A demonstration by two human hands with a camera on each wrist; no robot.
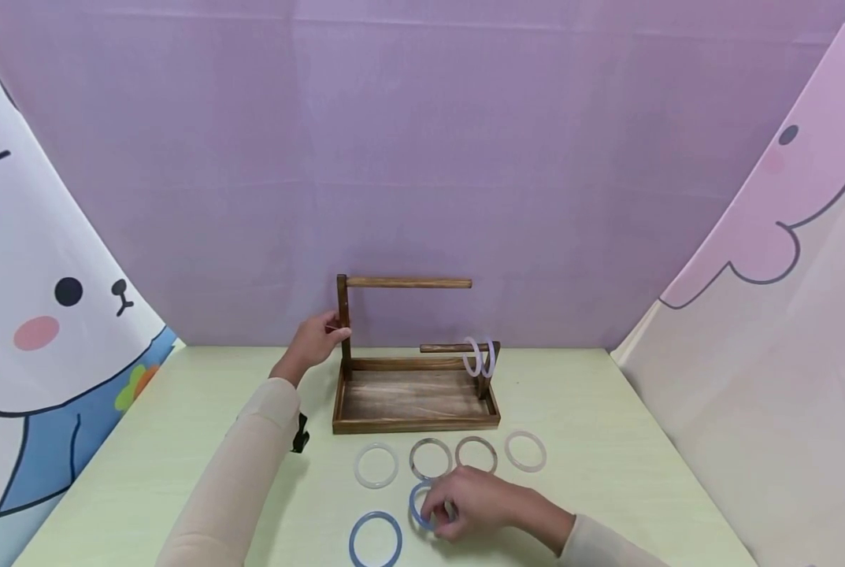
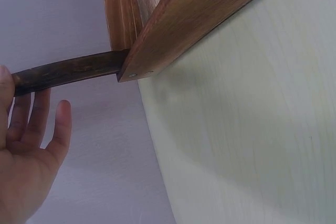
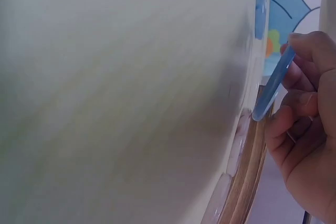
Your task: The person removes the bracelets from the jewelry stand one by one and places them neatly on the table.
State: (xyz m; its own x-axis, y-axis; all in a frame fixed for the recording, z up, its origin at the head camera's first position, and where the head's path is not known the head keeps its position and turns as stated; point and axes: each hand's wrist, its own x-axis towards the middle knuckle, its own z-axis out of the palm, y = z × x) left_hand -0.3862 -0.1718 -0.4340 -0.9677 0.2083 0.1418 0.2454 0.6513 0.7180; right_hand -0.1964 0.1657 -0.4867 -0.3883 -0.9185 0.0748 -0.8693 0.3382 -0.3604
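Note:
A dark wooden rack (image 1: 345, 315) with a tray base (image 1: 415, 426) and two horizontal bars stands at the back of the table. My left hand (image 1: 314, 340) grips its tall left post (image 2: 71, 71) between thumb and fingers. Two pale lilac bangles (image 1: 472, 358) hang on the short lower bar (image 1: 443, 348); the long upper bar (image 1: 408, 283) carries nothing. In front of the rack, my right hand (image 1: 475, 504) pinches a blue bangle (image 3: 274, 85) by its edge, tilted up on one side. Another blue bangle (image 1: 376, 540) lies to its left.
Between the rack and my right hand lie a whitish bangle (image 1: 376, 465), two brownish-grey bangles (image 1: 431, 441) and a pale pink bangle (image 1: 525, 451), in a row on the light table (image 1: 578, 417). A purple cloth (image 1: 450, 157) hangs behind, patterned cloths at both sides.

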